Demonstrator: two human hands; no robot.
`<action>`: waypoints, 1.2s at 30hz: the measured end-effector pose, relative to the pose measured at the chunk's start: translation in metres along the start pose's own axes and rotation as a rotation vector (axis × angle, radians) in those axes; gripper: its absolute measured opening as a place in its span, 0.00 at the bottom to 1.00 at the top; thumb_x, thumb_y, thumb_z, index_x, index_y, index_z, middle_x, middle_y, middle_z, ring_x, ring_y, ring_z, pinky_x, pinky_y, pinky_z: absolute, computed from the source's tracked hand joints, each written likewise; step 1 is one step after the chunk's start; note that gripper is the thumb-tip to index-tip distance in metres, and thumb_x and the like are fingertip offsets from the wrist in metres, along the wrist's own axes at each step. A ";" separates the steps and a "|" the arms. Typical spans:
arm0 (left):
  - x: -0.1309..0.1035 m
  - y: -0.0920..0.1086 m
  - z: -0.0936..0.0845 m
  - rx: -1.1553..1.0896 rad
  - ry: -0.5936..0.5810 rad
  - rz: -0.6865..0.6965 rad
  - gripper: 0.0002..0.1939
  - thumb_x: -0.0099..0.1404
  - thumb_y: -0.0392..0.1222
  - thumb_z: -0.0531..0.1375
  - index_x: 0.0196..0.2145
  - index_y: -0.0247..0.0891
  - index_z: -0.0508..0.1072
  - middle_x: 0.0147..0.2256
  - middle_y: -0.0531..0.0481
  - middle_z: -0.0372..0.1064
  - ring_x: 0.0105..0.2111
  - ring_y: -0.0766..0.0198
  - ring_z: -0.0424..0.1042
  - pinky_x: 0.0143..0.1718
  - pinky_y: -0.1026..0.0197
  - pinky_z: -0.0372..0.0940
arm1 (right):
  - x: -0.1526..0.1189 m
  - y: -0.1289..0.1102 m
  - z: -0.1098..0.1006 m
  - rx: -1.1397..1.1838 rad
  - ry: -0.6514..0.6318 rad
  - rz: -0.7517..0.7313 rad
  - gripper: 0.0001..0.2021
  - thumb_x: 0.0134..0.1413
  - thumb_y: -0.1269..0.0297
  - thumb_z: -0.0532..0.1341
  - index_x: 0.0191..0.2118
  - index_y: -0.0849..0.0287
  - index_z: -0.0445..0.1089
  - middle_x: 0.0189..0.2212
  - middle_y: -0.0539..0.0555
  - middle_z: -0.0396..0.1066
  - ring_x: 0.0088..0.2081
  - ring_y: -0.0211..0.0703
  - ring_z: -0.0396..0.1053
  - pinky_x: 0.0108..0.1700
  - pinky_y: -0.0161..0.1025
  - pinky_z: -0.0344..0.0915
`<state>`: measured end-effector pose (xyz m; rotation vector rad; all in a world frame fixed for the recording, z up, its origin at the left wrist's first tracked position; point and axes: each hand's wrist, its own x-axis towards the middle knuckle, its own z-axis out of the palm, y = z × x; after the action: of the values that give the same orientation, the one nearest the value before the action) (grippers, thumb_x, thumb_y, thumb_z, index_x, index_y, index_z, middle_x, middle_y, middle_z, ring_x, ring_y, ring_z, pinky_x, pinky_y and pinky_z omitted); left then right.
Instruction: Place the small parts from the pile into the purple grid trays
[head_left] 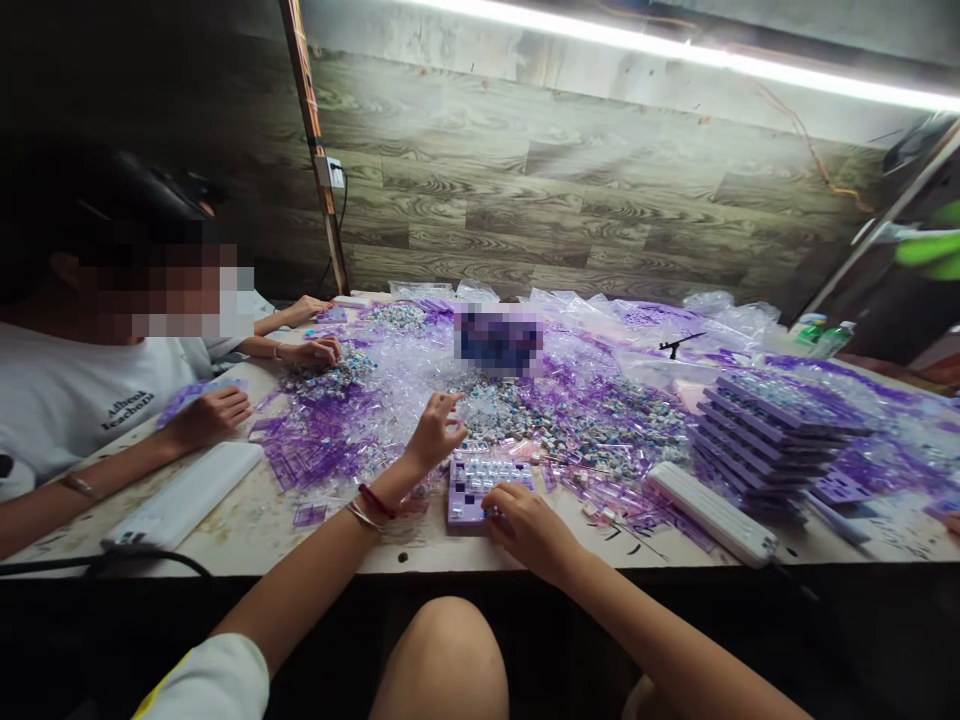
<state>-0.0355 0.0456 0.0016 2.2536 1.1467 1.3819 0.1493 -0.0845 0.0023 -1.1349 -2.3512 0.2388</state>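
A purple keypad-like block (pixel 466 508) with rows of clear and white pieces on its top lies near the table's front edge. My right hand (pixel 529 525) is over its right front part, with curled fingertips around a small blue piece (pixel 491 511), mostly covered by the fingers. Behind the block, my left hand (pixel 435 435) hovers by a heap of small white-and-blue pieces (pixel 502 415). Its thumb and forefinger are apart in a C shape; I make out nothing held between them.
A stack of purple panels (pixel 765 440) stands on the right, beside a white power strip (pixel 709 512). Another power strip (pixel 187 490) lies left. Purple plastic pieces (pixel 315 440) and clear bags (pixel 570 305) spread across the table. Co-workers' hands (pixel 214 415) rest at the left side.
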 end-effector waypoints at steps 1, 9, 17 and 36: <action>-0.003 0.005 0.005 -0.083 -0.023 0.001 0.26 0.55 0.29 0.56 0.53 0.37 0.64 0.41 0.47 0.64 0.40 0.63 0.68 0.38 0.60 0.73 | 0.001 0.002 0.000 0.000 0.007 -0.007 0.11 0.47 0.81 0.58 0.35 0.59 0.68 0.34 0.55 0.71 0.37 0.45 0.69 0.40 0.40 0.67; -0.015 0.025 0.018 -0.492 -0.147 -0.133 0.23 0.55 0.30 0.57 0.50 0.35 0.69 0.38 0.47 0.69 0.40 0.63 0.70 0.40 0.62 0.70 | -0.001 0.011 -0.002 0.192 0.109 0.042 0.11 0.45 0.81 0.58 0.33 0.59 0.68 0.32 0.52 0.68 0.30 0.38 0.67 0.35 0.34 0.67; -0.015 0.024 0.021 -0.485 -0.176 -0.240 0.17 0.55 0.34 0.61 0.45 0.34 0.71 0.36 0.47 0.72 0.35 0.64 0.71 0.36 0.62 0.68 | 0.001 0.007 0.003 0.044 0.108 0.016 0.07 0.47 0.78 0.63 0.31 0.59 0.73 0.32 0.54 0.75 0.37 0.46 0.71 0.43 0.42 0.67; -0.014 0.025 0.022 -0.551 -0.147 -0.293 0.16 0.52 0.42 0.64 0.39 0.34 0.71 0.34 0.47 0.71 0.32 0.62 0.73 0.34 0.60 0.68 | 0.001 0.021 0.006 0.148 0.145 -0.046 0.09 0.50 0.80 0.61 0.31 0.59 0.74 0.31 0.53 0.76 0.34 0.43 0.72 0.40 0.37 0.67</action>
<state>-0.0081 0.0223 -0.0041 1.6923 0.8689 1.2063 0.1598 -0.0697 -0.0102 -0.9922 -2.1907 0.2986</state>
